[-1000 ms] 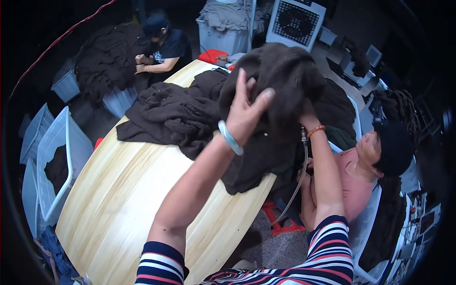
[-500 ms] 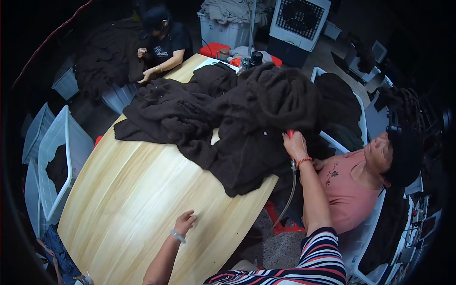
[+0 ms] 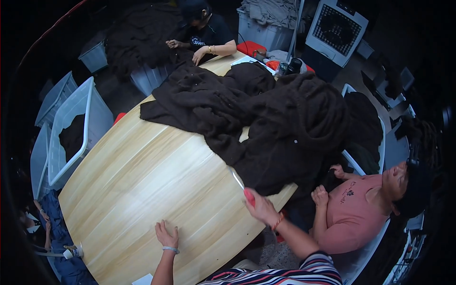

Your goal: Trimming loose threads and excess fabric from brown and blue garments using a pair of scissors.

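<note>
The left hand [image 3: 166,235] lay flat and open on the wooden table [image 3: 142,190], palm down with fingers spread, holding nothing; a pale bracelet [image 3: 169,248] circled its wrist. The right hand [image 3: 260,208] was closed around the red handle of a pair of scissors [image 3: 241,186], whose pale blades pointed up and to the left, toward the near edge of the dark brown fabric pile [image 3: 266,118]. The blade tips stood just beside that edge; contact could not be confirmed. An orange band [image 3: 278,222] sat on the right wrist. Both forearms came out of striped sleeves [image 3: 285,273] at the lower edge.

The fabric pile covered the far and right part of the table and hung over its right rim. The near left part of the tabletop showed bare wood.

To the right, a seated person in a pink shirt [image 3: 354,213] held both hands close to the hanging fabric, just below the table rim. At the far end, a second person in a dark shirt [image 3: 209,35] had both hands on the fabric there.

A white plastic bin [image 3: 71,128] holding dark cloth stood left of the table, with further bins beside it. A white box fan [image 3: 335,31] stood beyond the table, top right.
</note>
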The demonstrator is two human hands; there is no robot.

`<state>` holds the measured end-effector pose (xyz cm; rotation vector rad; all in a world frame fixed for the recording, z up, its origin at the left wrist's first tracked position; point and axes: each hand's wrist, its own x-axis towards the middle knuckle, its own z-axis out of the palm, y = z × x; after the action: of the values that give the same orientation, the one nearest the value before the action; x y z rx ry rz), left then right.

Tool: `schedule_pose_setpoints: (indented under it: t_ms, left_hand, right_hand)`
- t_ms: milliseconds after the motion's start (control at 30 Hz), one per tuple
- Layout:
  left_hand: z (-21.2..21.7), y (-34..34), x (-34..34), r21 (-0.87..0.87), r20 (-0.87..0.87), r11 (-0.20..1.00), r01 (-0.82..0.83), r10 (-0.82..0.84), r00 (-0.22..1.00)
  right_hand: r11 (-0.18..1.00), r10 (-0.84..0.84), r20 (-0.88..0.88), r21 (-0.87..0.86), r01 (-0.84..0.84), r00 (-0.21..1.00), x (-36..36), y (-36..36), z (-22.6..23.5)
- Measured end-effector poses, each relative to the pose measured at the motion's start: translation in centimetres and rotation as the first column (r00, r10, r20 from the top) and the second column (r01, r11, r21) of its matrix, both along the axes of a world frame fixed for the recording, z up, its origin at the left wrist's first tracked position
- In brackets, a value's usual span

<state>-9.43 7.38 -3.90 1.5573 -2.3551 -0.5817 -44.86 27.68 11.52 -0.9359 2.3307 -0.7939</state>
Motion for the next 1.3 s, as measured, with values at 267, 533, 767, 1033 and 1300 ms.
schedule_pose_setpoints:
  t_ms: [267,533,767,1033,1300]
  left_hand:
    - [-0.1,-1.1,-3.2,-0.028,0.184,0.998,0.047,-0.041,0.982]
    - [0.8,-0.7,-4.2,-0.028,0.232,0.997,0.075,-0.067,0.97]
    - [1.6,-0.8,-4.2,-0.009,0.234,0.995,0.104,-0.099,0.967]
    - [1.6,-0.9,-4.3,-0.003,0.236,0.993,0.118,-0.114,0.965]
    - [0.8,-1.0,-4.2,-0.048,0.207,0.991,0.125,-0.112,0.972]
  right_hand:
    - [0.953,-0.102,-0.269,-0.301,0.017,0.958,-16.9,-18.2,1.7]
    - [0.954,-0.275,-0.262,-0.194,0.229,0.925,-29.2,-30.3,-6.2]
    - [0.995,-0.006,-0.268,0.09,0.031,0.963,-23.5,-33.7,-8.2]
    - [0.992,0.115,-0.175,0.068,-0.105,0.978,-11.0,-32.8,-8.2]
    - [0.983,0.161,0.017,0.086,-0.161,0.987,-2.0,-31.2,-6.5]
